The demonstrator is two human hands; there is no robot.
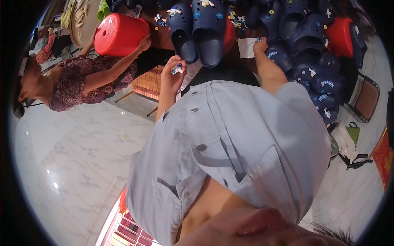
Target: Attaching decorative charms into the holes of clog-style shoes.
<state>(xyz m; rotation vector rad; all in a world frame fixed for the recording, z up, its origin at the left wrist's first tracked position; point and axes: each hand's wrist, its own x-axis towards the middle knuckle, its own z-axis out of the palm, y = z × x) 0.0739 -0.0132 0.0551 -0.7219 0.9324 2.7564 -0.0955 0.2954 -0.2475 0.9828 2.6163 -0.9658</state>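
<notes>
Several small white and blue shoe charms (177,69) are held in the curled fingers of my left hand (171,78), just below the toe of a navy clog (183,37). Beside that clog lies its pair, a second navy clog (208,35), with charms fixed on its upper part. My right hand (260,45) is closed at the edge of a small whitish plastic bag (247,48). A tiny blue charm (257,39) shows at its fingertips. Whether the fingers grip the charm, the bag or both is hard to make out.
Loose charms (237,19) lie behind the clogs. Navy clogs (314,61) are piled at the right, near a red stool (340,37) and a chair (366,99). At the left, another person holds a red plastic stool (122,35), near a woven wooden seat (147,83).
</notes>
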